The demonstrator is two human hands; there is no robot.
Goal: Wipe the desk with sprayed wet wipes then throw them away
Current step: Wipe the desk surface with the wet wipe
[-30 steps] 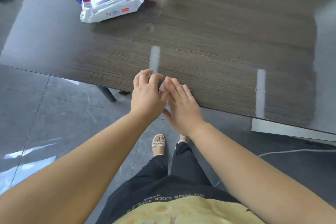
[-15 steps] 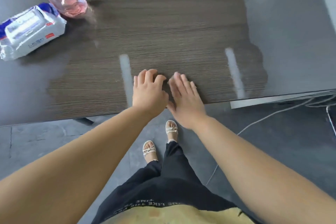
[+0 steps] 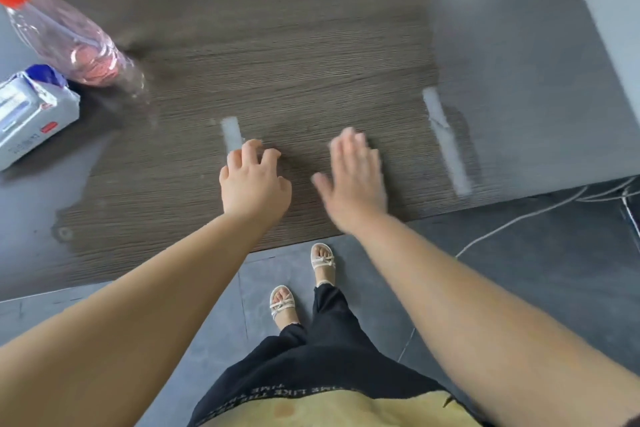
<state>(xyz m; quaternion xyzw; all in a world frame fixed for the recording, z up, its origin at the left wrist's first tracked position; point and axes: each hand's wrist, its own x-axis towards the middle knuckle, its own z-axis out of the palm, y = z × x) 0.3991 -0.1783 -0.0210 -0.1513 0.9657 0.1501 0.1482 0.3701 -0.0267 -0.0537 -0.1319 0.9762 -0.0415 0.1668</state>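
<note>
Wet wipes pack (image 3: pixel 31 118) lies at the desk's (image 3: pixel 311 62) left edge beside the spray bottle (image 3: pixel 69 45), the left hand (image 3: pixel 254 184) rests loosely bent fingers (image 3: pixel 251 149) on the wood, the blurred right hand (image 3: pixel 356 180) is spread empty, so with no loose wipe visible, wiping and discarding seemingly remain.

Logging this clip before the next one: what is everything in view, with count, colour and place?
desk: one, dark wood grain, upper frame
spray bottle: one, clear pink with red cap, far left on desk
wet wipes pack: one, white and blue, left edge, beside bottle
pale strips: two, whitish, on desk, one by left hand, one farther right
cables: several, white, on floor at right
floor: grey tiles, below desk
sandals: two, white, on floor
left hand: fingers bent, on desk
right hand: blurred, fingers straight, over desk
</note>
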